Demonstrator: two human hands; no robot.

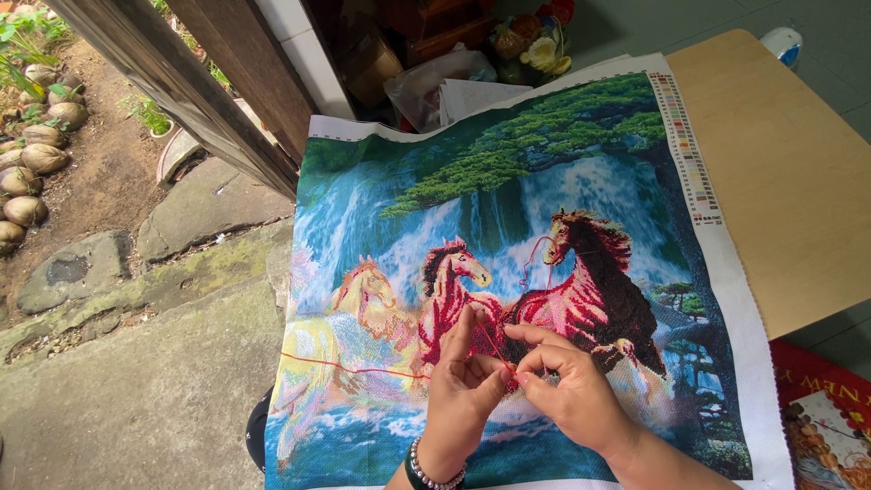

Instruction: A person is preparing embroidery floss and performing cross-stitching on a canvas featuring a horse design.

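Note:
A large cross-stitch canvas (581,191) with running horses, a waterfall and green trees lies over a pale wooden table (780,172). Both my hands meet over the red horse in the lower middle. My left hand (461,388), with a beaded bracelet at the wrist, pinches a red thread (363,369) that trails left across the cloth. My right hand (567,386) pinches the same thread at its fingertips, right against the left fingers. A needle is too small to make out. A red thread loop also lies near the dark horse's head (535,259).
Stone paving (136,381) and bare earth with several coconuts (36,159) lie to the left. A dark wooden door frame (209,100) stands behind the canvas. Bags and flowers (531,41) sit at the top. A red printed sheet (830,422) lies at the lower right.

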